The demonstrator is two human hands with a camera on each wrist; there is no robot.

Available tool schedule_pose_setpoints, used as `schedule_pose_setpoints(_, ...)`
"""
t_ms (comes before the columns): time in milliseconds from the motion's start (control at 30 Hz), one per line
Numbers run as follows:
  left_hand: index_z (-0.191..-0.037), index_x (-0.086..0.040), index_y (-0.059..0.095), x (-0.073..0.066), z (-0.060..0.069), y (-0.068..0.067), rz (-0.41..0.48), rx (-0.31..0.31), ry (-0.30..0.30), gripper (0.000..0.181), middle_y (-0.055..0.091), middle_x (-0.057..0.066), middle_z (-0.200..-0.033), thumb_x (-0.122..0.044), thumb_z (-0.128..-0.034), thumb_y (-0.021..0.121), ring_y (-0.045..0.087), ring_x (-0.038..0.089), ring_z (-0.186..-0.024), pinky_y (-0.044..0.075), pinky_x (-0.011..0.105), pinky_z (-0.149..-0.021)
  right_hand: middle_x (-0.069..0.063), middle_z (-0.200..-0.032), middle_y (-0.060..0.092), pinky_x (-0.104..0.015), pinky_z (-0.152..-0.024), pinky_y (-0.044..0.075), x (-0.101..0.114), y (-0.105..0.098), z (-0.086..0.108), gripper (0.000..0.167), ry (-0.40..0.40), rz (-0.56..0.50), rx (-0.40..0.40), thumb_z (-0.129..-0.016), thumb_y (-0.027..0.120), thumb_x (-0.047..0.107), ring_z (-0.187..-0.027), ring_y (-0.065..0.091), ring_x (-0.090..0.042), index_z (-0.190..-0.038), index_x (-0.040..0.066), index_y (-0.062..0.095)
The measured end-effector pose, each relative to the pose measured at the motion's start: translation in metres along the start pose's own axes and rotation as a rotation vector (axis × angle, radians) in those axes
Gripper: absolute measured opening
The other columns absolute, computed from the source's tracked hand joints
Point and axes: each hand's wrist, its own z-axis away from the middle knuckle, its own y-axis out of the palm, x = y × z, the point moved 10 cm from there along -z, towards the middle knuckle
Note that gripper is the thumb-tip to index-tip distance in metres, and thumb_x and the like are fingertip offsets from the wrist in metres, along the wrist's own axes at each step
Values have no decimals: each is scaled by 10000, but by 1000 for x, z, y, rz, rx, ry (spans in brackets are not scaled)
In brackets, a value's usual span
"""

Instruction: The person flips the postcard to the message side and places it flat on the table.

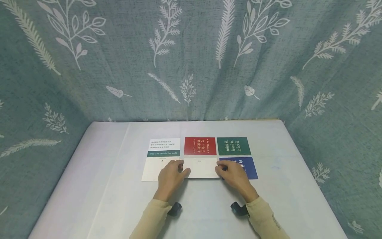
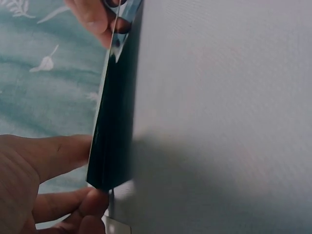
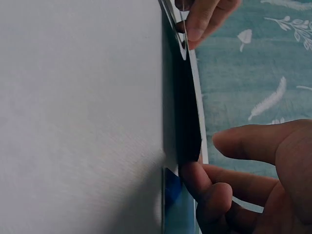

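A white-faced postcard (image 1: pixel 200 169) lies between my two hands, its near edge lifted off the table and its dark underside (image 2: pixel 114 117) showing in the left wrist view. My left hand (image 1: pixel 170 179) holds its left end, thumb on the upper face and fingers curled at the edge. At the right end, my right hand (image 1: pixel 237 177) has curled fingers against the edge; its thumb looks slightly apart from the card in the right wrist view. A blue card (image 1: pixel 249 167) lies partly under the right hand. Beside the left hand is another white card (image 1: pixel 150 171).
Behind these, a row holds a white card with a green band (image 1: pixel 163 146), a red card (image 1: pixel 200 146) and a green card (image 1: pixel 234 146). They lie on a white table (image 1: pixel 113 199). A leaf-patterned curtain (image 1: pixel 191 59) hangs at the back and sides.
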Motion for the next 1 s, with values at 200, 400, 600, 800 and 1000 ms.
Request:
schedule_pose_setpoints(200,-1097,-75,745,2,-1,3,-26,2,-4,336,550,-13,-765,-286,-835,766,465,136,-651,382,309,-580,-65,-1207,720,-477,-952,500,1,1,-1,297,1,4,29,-928,675,276,-1089,643,-254,-1162,120,770)
schedule_pose_setpoints(400,-888,-108,709,-3,-2,3,-84,-3,7,185,503,-15,-712,-272,-828,768,455,154,-620,345,308,-540,-71,-1220,717,-494,-985,489,-1,3,-3,305,21,-1,46,-941,677,292,-1181,633,-292,-1168,111,768)
schedule_pose_setpoints(600,-909,-104,729,-3,-2,4,-109,-9,1,195,503,-22,-703,-277,-829,770,462,155,-624,353,305,-539,-73,-1249,705,-507,-988,481,-3,4,-4,322,51,-5,61,-945,672,312,-1194,622,-295,-1186,120,763)
schedule_pose_setpoints(800,-1034,-97,762,-2,-2,3,-120,-21,-10,276,559,-18,-745,-293,-839,770,495,158,-664,406,317,-570,-60,-1206,721,-497,-957,490,-3,-2,-3,299,45,-14,36,-946,669,309,-1130,640,-278,-1175,142,766)
schedule_pose_setpoints(1000,-1131,-116,770,-13,0,-5,-128,-107,37,342,677,11,-865,-282,-834,789,588,172,-715,480,321,-607,7,-947,684,-323,-627,431,-4,-21,0,268,23,-60,-49,-934,679,240,-746,535,-160,-1174,144,752)
